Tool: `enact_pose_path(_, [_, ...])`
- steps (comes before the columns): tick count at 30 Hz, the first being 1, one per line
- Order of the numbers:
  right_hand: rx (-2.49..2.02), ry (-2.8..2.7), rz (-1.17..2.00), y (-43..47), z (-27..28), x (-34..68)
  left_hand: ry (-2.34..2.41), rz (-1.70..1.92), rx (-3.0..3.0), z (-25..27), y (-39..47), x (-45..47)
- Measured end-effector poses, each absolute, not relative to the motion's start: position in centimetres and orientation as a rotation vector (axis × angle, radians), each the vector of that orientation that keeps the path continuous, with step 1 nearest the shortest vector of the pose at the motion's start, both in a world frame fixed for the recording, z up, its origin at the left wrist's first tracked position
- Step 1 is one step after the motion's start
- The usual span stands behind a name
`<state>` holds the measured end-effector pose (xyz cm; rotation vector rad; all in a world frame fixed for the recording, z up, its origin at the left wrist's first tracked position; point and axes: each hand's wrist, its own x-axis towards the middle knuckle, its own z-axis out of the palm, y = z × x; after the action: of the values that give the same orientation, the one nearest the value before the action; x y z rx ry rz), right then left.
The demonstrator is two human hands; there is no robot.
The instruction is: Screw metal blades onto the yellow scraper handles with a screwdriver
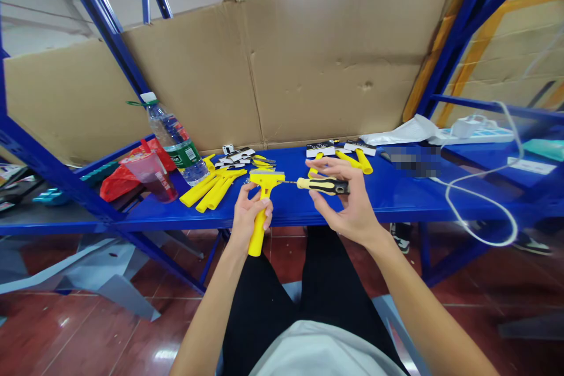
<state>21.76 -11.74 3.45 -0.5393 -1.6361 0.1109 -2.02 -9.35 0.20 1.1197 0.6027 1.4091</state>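
My left hand (pixel 251 211) is closed around the handle of a yellow scraper (pixel 267 183), its wide head turned up. In my right hand (pixel 350 202) is a screwdriver (pixel 324 185) with a cream and black handle, held level between thumb and fingers. Its thin shaft points left and meets the right end of the scraper head. To the left, several more yellow scrapers (pixel 215 191) lie in a pile on the blue table (pixel 282 214). Further scrapers with black and white cards (pixel 321 149) lie behind my right hand.
A water bottle (pixel 176 144) and a pink plastic cup (pixel 152 173) stand at the left beside a red bag (pixel 115 182). At the right are a white cable (pixel 453 202), a power strip (pixel 484 134) and a white plastic bag (pixel 405 130). Cardboard (pixel 308 64) walls the back.
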Motion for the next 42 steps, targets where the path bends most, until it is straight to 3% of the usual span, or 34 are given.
enact_pose_path(6, [-0.507, -1.403, -0.140, -10.9, 2.8, 21.3, 0.580, 1.372, 1.150, 0.2, -9.7, -1.8])
enact_pose_path(11, [-0.519, -1.497, 0.154, -11.3, 3.1, 21.2, 0.583, 1.399, 1.137, 0.3, -9.6, -1.8])
enact_pose_path(16, [-0.558, -1.454, -0.009, -11.5, 3.1, 21.3, 0.578, 1.411, 1.112, 0.4, -9.7, -1.8])
enact_pose_path(21, [-0.528, -1.556, 0.174, -11.9, 3.3, 21.1, 0.584, 1.420, 1.110, 0.4, -9.8, -1.8])
enact_pose_path(25, [-0.545, -1.515, -0.067, -11.9, 3.4, 21.0, 0.576, 1.403, 1.116, 0.4, -9.9, -1.8])
enact_pose_path(30, [-0.466, -1.530, 0.135, -11.6, 3.2, 21.1, 0.585, 1.404, 1.095, 0.5, -10.1, -1.4])
enact_pose_path(42, [-0.404, -1.583, 0.147, -11.4, 3.3, 21.5, 0.585, 1.400, 1.112, 0.6, -10.1, -1.5])
